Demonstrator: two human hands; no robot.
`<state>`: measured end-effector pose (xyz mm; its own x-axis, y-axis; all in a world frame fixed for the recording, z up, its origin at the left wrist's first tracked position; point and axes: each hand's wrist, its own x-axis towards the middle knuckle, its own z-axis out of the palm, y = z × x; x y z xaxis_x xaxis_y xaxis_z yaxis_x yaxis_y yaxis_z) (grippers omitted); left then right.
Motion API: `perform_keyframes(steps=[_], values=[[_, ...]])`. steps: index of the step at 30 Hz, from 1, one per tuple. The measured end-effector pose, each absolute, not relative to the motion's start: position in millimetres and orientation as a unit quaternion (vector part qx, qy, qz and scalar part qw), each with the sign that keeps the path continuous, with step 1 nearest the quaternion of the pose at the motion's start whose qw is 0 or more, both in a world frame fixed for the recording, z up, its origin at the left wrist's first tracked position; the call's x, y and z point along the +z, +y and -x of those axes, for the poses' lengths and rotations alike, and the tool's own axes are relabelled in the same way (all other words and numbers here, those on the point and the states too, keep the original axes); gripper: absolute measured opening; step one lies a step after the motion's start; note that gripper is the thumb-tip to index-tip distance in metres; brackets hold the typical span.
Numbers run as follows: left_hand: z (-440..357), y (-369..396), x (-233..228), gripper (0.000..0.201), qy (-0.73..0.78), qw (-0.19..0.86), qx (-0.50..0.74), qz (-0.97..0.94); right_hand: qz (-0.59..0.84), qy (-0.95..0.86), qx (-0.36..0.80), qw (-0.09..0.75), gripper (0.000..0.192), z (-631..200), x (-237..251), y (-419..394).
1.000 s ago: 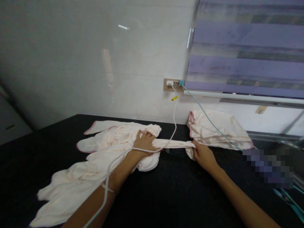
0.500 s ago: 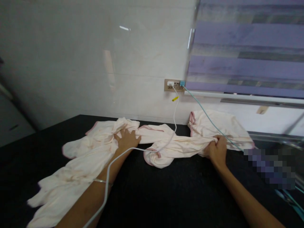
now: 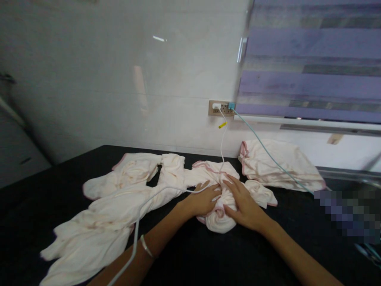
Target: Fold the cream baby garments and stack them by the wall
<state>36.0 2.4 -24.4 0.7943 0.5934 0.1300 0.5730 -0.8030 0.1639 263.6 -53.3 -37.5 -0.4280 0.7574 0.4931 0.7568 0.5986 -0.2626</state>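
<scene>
A crumpled cream cloth with pink edging (image 3: pixel 223 222) lies on the black tabletop, stretched out from the left to the middle. My left hand (image 3: pixel 204 199) rests on its bunched middle part, fingers spread. Close beside it, my right hand (image 3: pixel 242 204) lies on the same bunch with its fingers apart. Long wrinkled cream fabric (image 3: pixel 110 214) reaches from there to the lower left; whether it is all one piece I cannot tell. A white cord (image 3: pixel 137 230) runs over the fabric and past my left forearm.
A wall socket (image 3: pixel 220 108) holds a white plug and a teal plug. From the latter, a teal cord (image 3: pixel 268 153) crosses another cream cloth (image 3: pixel 282 163) by the wall. Purple striped blinds (image 3: pixel 312 59) hang at the upper right. The tabletop (image 3: pixel 184 258) is black.
Both hands have come together at the middle of the cloth, the left moving right and the right moving left. The right hand has let go of the stretched end, which now lies bunched.
</scene>
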Motion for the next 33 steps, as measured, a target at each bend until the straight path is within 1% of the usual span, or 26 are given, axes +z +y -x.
perform_keyframes(steps=[2,3,7,9,12,14,17,20,24,28,30,33], values=[[-38,4,-27,0.042,0.277,0.090,0.110,-0.950,0.466,-0.844,-0.004,0.267,0.081,-271,-35,-51],[-38,7,-28,0.042,0.281,0.107,0.130,-0.945,0.477,-0.843,-0.003,0.250,0.078,-274,-33,-50],[-27,36,-35,0.036,0.353,0.145,0.228,-0.896,0.528,-0.826,0.001,0.198,0.053,-280,-26,-47],[-15,55,-39,0.030,0.405,0.129,0.265,-0.866,0.551,-0.814,-0.005,0.185,0.048,-280,-25,-46],[9,80,-42,0.023,0.462,0.085,0.308,-0.827,0.588,-0.789,-0.021,0.176,0.054,-284,-27,-44],[26,90,-43,0.024,0.482,0.066,0.306,-0.818,0.617,-0.765,-0.033,0.180,0.056,-290,-28,-42],[49,98,-44,0.027,0.525,0.064,0.278,-0.802,0.647,-0.735,-0.041,0.201,0.051,-301,-29,-40],[62,106,-46,0.030,0.540,0.078,0.278,-0.791,0.650,-0.725,-0.043,0.223,0.047,-307,-27,-40],[71,121,-47,0.030,0.512,0.133,0.337,-0.779,0.642,-0.729,-0.043,0.233,0.047,-310,-28,-39],[82,136,-46,0.035,0.514,0.185,0.415,-0.728,0.632,-0.738,-0.037,0.234,0.046,-314,-30,-36],[88,141,-47,0.038,0.521,0.198,0.426,-0.713,0.628,-0.740,-0.036,0.237,0.046,-316,-31,-35],[97,146,-47,0.040,0.519,0.187,0.412,-0.725,0.624,-0.742,-0.037,0.242,0.046,-317,-32,-35]])
